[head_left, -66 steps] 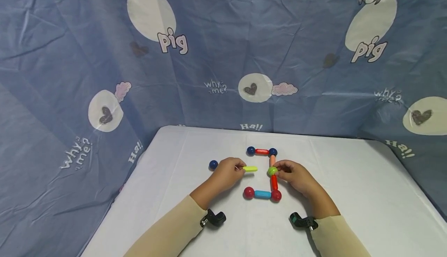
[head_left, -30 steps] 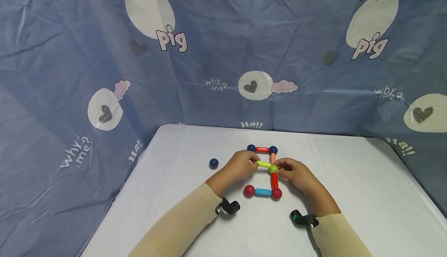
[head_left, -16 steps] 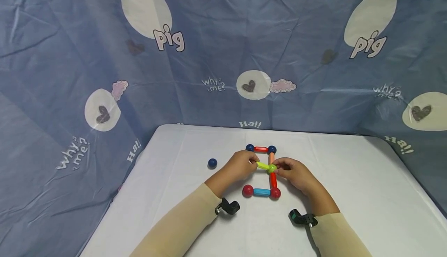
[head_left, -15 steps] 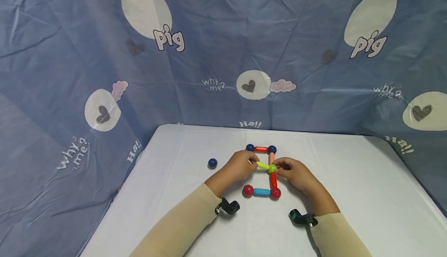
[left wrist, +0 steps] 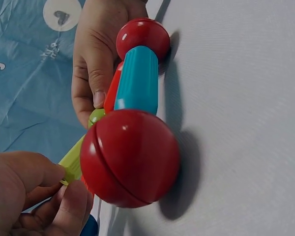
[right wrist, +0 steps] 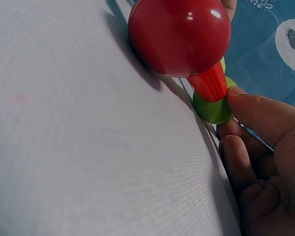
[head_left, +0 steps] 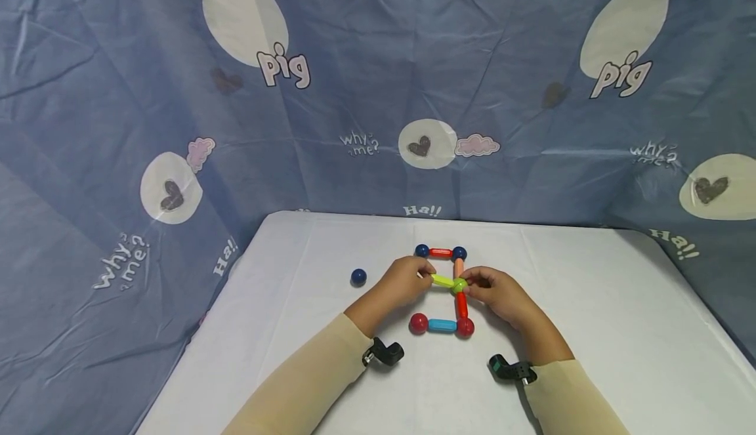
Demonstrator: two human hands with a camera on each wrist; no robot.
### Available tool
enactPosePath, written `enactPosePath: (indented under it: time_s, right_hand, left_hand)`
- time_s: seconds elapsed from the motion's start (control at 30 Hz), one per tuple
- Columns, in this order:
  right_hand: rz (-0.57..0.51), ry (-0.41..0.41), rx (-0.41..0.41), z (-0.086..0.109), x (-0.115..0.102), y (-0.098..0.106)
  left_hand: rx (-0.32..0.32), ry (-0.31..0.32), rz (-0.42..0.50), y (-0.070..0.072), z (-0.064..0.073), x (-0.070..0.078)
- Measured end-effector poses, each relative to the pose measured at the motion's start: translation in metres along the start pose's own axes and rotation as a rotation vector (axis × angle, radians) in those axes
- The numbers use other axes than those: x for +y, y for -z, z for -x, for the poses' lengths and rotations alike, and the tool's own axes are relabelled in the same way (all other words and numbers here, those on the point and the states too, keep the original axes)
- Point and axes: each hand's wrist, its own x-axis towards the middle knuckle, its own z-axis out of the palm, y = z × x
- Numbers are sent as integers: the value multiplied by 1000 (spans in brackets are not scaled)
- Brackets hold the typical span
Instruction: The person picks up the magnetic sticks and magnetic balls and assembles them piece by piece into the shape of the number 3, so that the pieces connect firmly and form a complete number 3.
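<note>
My left hand pinches a yellow-green magnetic rod by its outer end. The rod's other end meets a green ball, which my right hand holds between thumb and fingers, as the right wrist view shows. From the green ball, an orange rod leads back to a navy ball, and a red rod leads forward to a red ball. A light blue rod joins that red ball to another red ball.
At the back, a short red rod links the navy corner ball to a second navy ball. One loose navy ball lies left of my left hand. A white cloth covers the table, with a blue printed curtain behind.
My left hand has moved right with the yellow-green rod, bringing its end from a gap to contact with the green ball. It then tilted slightly. My right hand has stayed at the ball.
</note>
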Motion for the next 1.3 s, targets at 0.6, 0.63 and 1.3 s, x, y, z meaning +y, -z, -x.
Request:
enactPosePath:
  time_s: [0.6, 0.63, 1.3]
  right_hand:
    - [5, 0, -2, 0, -3, -3]
    - [9, -5, -2, -1, -3, -3]
    - [43, -16, -6, 3, -3, 0]
  left_hand:
    - [48, 26, 42, 7, 10, -11]
    - [61, 29, 46, 10, 11, -12]
    - [324, 158, -107, 53, 55, -66]
